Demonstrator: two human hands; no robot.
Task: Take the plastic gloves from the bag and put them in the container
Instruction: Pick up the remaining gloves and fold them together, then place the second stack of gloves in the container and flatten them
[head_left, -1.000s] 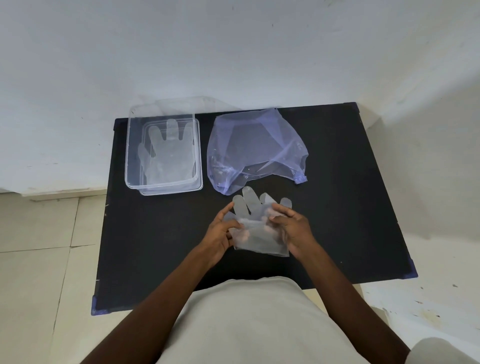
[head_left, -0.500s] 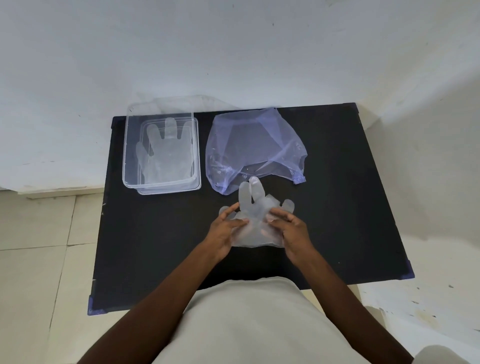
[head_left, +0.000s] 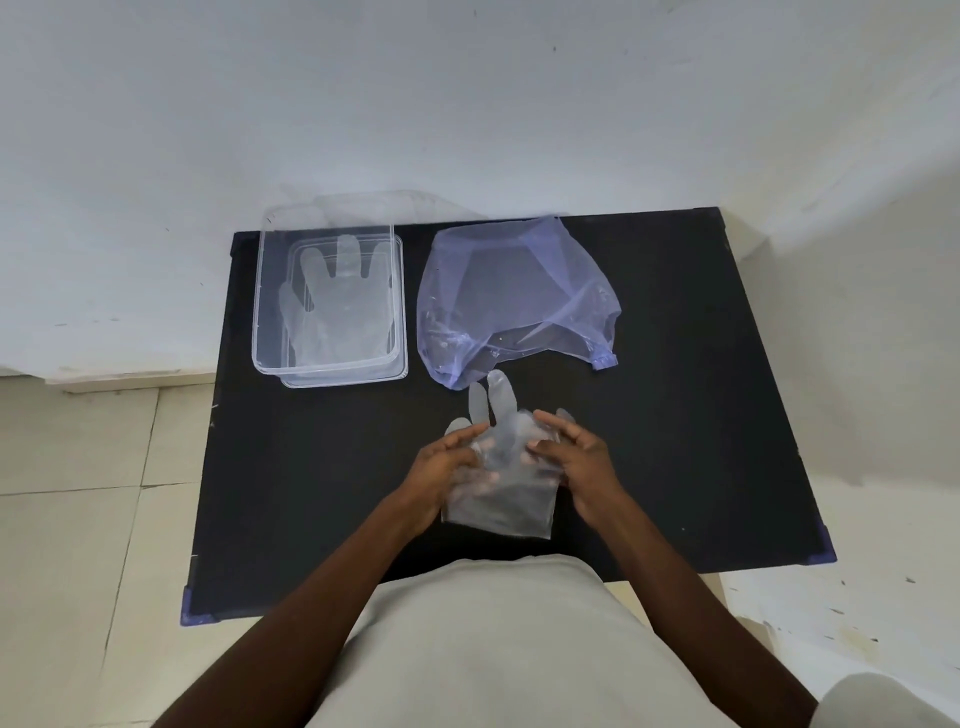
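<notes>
Over the near middle of the black worktop, my left hand and right hand pinch a clear plastic glove, fingers clamped on its edges, just near of the bag. Next, I judge, it goes far left into the container, onto the glove already inside.

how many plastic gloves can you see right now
2 that I can make out. One glove lies flat inside the clear container. One glove is held between the left hand and right hand. Either may be several stacked layers.
</notes>
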